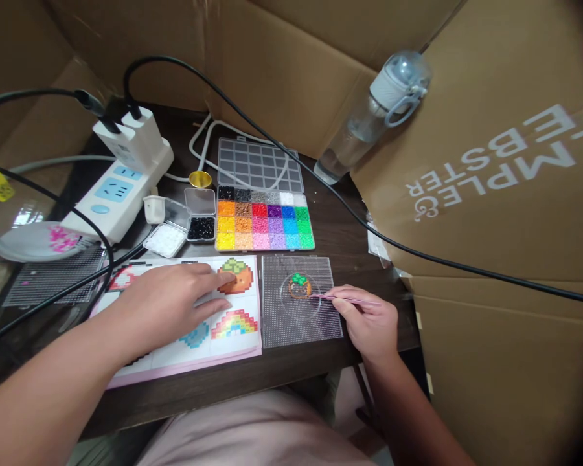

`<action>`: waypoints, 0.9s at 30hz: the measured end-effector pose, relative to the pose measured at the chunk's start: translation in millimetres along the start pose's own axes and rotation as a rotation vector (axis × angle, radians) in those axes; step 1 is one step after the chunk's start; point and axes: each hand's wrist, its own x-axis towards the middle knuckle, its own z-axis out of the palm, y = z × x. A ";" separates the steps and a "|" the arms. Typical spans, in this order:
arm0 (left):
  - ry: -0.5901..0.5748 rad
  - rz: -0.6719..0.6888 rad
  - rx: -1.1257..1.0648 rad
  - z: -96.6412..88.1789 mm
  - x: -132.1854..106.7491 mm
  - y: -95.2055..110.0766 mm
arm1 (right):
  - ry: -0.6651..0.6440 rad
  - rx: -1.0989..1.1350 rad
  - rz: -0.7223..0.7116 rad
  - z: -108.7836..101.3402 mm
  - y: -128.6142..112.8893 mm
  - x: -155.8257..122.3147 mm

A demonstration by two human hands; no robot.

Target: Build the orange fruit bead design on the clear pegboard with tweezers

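Observation:
My left hand (175, 304) lies on a printed pattern sheet (168, 372). Its index finger stretches onto a picture of an orange persimmon with green leaves (243, 279), and the thumb is apart from it. In a pinch, my right hand (373, 323) holds thin pink tweezers (344, 299). Their tip is at the lower right edge of a small bead figure (300, 279) on the clear pegboard (278, 331). The figure has green beads on top and an orange outline around a partly filled middle. Whether a bead sits in the tips is too small to tell.
Behind the sheet and pegboard stands a sorted bead box (265, 250) with its lid open. Small boxes of black beads (201, 228) and white beads (165, 240) are beside it. A power strip (119, 194), a water bottle (354, 139), a black cable (252, 120) and cardboard walls surround the table.

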 end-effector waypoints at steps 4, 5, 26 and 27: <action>-0.013 0.000 0.012 -1.2 0.4 1.1 | -0.001 0.008 -0.003 0.0 -0.1 0.0; -0.014 0.001 0.012 -1.4 0.4 1.3 | 0.001 0.011 -0.004 0.1 -0.3 0.1; -0.024 0.028 0.087 -3.1 0.1 2.4 | 0.154 0.406 0.173 -1.6 13.8 4.6; -0.024 0.030 0.088 -3.9 -0.4 3.3 | 0.154 0.444 0.189 -1.5 12.6 5.7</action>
